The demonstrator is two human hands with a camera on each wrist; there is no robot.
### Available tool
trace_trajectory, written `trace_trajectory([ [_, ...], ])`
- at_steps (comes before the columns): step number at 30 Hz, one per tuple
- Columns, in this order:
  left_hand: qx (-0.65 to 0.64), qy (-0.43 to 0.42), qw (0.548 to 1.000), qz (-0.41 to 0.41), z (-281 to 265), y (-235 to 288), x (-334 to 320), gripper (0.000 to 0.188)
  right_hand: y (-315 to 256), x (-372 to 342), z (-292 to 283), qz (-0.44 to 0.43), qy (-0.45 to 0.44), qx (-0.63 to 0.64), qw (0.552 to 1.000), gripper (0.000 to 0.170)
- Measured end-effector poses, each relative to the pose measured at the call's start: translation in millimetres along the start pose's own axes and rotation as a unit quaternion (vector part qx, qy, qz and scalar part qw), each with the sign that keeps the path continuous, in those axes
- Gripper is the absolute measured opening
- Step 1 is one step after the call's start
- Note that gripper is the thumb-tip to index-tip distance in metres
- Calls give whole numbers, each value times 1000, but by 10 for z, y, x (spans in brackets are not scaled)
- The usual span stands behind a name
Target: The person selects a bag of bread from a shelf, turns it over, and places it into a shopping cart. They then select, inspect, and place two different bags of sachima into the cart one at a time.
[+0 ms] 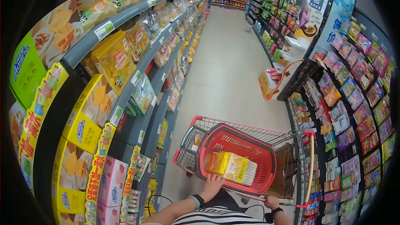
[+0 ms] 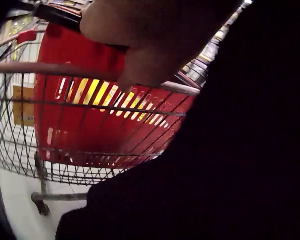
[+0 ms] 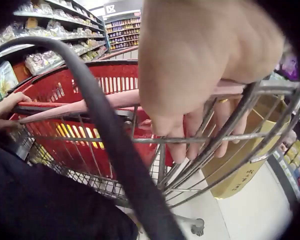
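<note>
A red shopping basket [image 1: 266,175] sits in a wire shopping cart [image 1: 287,135]. Inside the basket lies a yellow-and-clear food package [image 1: 233,167]. My left hand [image 1: 211,188] grips the near side of the basket, its fingers over the rim and its thumb down by the cart's pink rail [image 2: 20,67]. Further right along the same side, my right hand [image 1: 271,203] holds the cart's top rail; in the right wrist view its fingers [image 3: 194,131] hang over the rail behind the wires. A dark strap or cable [image 3: 110,135] crosses in front of that view.
Shelves of packaged cakes and breads [image 1: 118,60] line the left. Hanging snack packets [image 1: 346,112] fill the rack on the right. A tiled aisle [image 1: 227,58] runs ahead between them. A cardboard box [image 3: 240,170] sits at the cart's right end, and a promotional stand [image 1: 287,79] juts from the right.
</note>
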State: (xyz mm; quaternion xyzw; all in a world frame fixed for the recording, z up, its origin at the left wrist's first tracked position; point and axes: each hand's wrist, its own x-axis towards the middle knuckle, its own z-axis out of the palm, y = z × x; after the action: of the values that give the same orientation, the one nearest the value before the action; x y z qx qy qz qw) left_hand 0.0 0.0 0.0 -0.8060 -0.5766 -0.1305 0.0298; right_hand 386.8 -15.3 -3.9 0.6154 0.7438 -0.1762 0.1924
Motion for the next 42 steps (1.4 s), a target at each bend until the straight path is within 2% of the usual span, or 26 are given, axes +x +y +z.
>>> trace_trajectory([
  [2,-13,1,1000,-20,-69,-120,181,33,-140,110,-240,15,11,12,1000,30],
  [3,-4,-1,1000,-26,-7,-371,564,33,-188,555,-347,5,12,15,1000,30],
  [5,-1,-26,999,-18,-37,-533,936,33,-185,852,-552,-3,78,27,997,24],
  [6,0,-22,999,-27,-20,-622,1125,33,-227,1012,-734,-3,49,32,998,27],
  [9,14,-33,998,-53,116,-905,1680,33,-149,1704,-758,-4,29,2,1000,32],
  [11,3,-13,997,-75,199,-1091,2002,35,-254,2025,-1080,0,-1,21,1000,36],
  [12,-3,-35,995,-94,144,-1152,2159,35,-271,2196,-1139,-2,13,27,1000,34],
  [15,-50,-109,983,-138,35,-1321,2480,61,-587,2511,-1641,40,31,43,998,29],
  [16,-115,-84,977,-156,112,-1388,2527,76,-623,2668,-1724,21,30,33,999,29],
  [17,-172,-121,961,-181,190,-1457,2553,76,-656,2811,-1776,29,45,44,998,28],
  [19,-240,-102,933,-248,89,-1560,2557,76,-816,3032,-1920,26,57,56,996,27],
  [20,-265,-65,927,-256,2,-1659,2549,75,-901,3095,-2023,4,95,82,992,28],
  [21,-257,-63,927,-265,-132,-1803,2539,75,-1003,3166,-2124,-17,133,111,985,29],
  [23,-257,67,931,-252,-447,-2112,2542,70,-1112,3365,-2212,-30,164,100,981,26],
  [25,-225,191,926,-235,-1070,-2514,2538,61,-1137,3682,-2201,-42,194,74,977,25],
  [27,-161,307,908,-233,-1792,-2892,2488,54,-1146,3979,-2224,-48,164,57,984,27],
  [28,-133,357,893,-238,-2156,-3043,2435,50,-1254,3958,-2260,-59,184,96,976,23],
  [30,-108,429,855,-271,-2817,-3258,2314,46,-1316,4043,-2322,-57,190,94,976,21],
  [31,-33,466,837,-285,-3087,-3324,2214,46,-1366,4104,-2347,-60,192,103,974,20],
  [33,90,536,782,-306,-3441,-3505,2045,47,-1075,4657,-1908,-132,175,-5,976,21],
  [34,136,565,749,-319,-3537,-3569,1978,48,-1373,4332,-2340,-61,165,108,978,29],
  [35,137,560,748,-329,-3629,-3595,1949,48,-1371,4323,-2382,-65,158,101,980,29],
  [37,229,587,665,-401,-3783,-3657,1887,54,-1417,4406,-2465,-77,98,112,986,38],
  [38,236,585,662,-406,-3811,-3708,1848,54,-1485,4527,-2520,-85,95,109,986,38],
  [42,314,506,622,-508,-3845,-3808,1675,59,-1739,5157,-2813,-227,229,159,933,35],
])
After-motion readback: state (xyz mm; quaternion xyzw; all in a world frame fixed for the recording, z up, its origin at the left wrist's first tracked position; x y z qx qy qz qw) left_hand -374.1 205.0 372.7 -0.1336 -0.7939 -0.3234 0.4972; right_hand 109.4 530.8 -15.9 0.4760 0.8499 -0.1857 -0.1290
